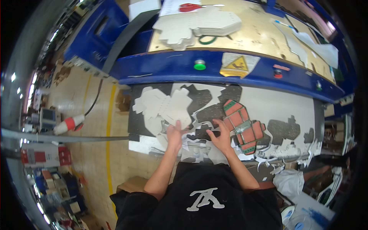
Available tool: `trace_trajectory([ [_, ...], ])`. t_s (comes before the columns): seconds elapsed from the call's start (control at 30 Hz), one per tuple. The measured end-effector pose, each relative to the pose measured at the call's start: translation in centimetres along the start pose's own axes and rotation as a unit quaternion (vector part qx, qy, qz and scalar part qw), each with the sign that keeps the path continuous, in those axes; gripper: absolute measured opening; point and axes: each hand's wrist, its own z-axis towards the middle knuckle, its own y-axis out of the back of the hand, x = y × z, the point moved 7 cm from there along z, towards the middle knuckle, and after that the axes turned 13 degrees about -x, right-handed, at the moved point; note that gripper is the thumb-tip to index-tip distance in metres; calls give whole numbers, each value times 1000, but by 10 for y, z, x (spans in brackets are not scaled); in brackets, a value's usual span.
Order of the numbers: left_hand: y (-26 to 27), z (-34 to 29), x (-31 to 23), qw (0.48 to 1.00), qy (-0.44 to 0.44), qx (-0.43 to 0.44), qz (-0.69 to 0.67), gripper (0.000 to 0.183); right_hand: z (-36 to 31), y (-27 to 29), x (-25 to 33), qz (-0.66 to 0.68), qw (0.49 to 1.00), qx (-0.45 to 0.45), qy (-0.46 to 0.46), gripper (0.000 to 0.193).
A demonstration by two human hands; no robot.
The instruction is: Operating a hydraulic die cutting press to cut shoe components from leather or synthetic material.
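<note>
My left hand (174, 135) is at the lower edge of a small pile of white card cutouts (153, 103), on the left of the dark work surface. One digit lies on top of the card; the other fingers are mostly hidden at its edge, and the hand looks closed on it. My right hand (221, 137) is open, thumb and forefinger apart, over torn card scraps (195, 149). Just right of its fingertips lies a cutting die (243, 126) with reddish-orange pads and green pieces at its ends.
A blue machine beam (172, 69) crosses beyond the surface, with a green button (199, 64) and a yellow warning label (235, 65). On the wooden bed above sit stacked white cutouts (214, 23) and red-handled scissors (189, 7). A white sheet (276, 99) with cut-out shapes extends right.
</note>
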Motion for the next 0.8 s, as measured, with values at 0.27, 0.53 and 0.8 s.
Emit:
trace_trajectory([
  [0.27,10,-76,14,996,-20,19,83,23,16,-88,24,422,845,12,-329,42],
  [0.53,66,-81,-203,655,-570,-159,470,27,83,-100,41,258,875,398,-94,41],
  [0.8,147,75,-117,961,-143,14,235,22,115,-210,49,194,925,121,-303,62],
])
